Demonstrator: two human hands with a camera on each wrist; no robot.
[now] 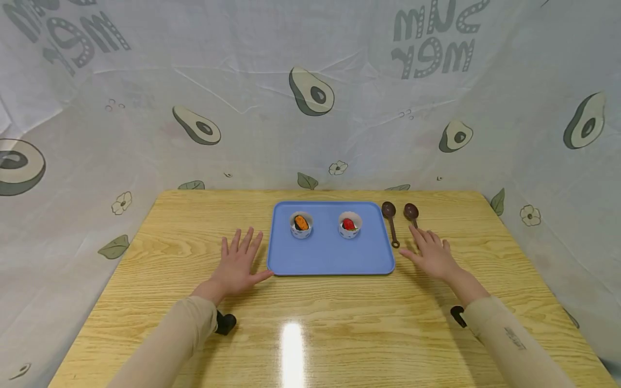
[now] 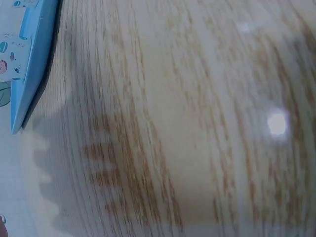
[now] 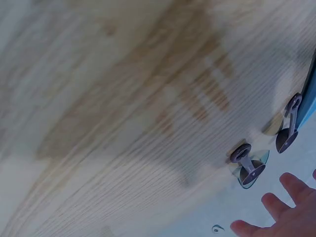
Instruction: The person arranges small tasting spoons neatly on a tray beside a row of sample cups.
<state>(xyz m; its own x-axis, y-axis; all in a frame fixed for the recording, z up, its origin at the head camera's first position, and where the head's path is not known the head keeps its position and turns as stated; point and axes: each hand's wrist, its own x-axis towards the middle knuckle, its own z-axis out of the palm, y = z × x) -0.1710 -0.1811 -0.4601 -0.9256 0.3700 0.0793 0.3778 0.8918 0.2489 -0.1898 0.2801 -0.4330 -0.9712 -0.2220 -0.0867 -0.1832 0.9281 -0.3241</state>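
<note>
A blue tray (image 1: pixel 330 261) lies on the table, its edge also showing in the left wrist view (image 2: pixel 35 74). On it stand two small patterned white cups: the left cup (image 1: pixel 301 235) holds an orange-topped, dark-sided piece like toy sushi (image 1: pixel 301 222), the right cup (image 1: pixel 348 235) a red-topped piece (image 1: pixel 348 223). Right of the tray lies one dark brown spoon (image 1: pixel 389 210), and farther right another spoon (image 1: pixel 411 210), its handle partly hidden by fingers. My left hand (image 1: pixel 236 271) spreads its fingers beside the tray's front left corner, holding nothing. My right hand (image 1: pixel 433 258), also empty, extends just before the spoons.
The wood-grain table (image 1: pixel 339 328) reaches back to a pale curtain (image 1: pixel 252 97) printed with avocados, flowers and leaves, which hangs around the back and sides. Black wrist-camera parts (image 1: pixel 226 323) jut out beneath the sleeves. A bright reflection glares on the table's front.
</note>
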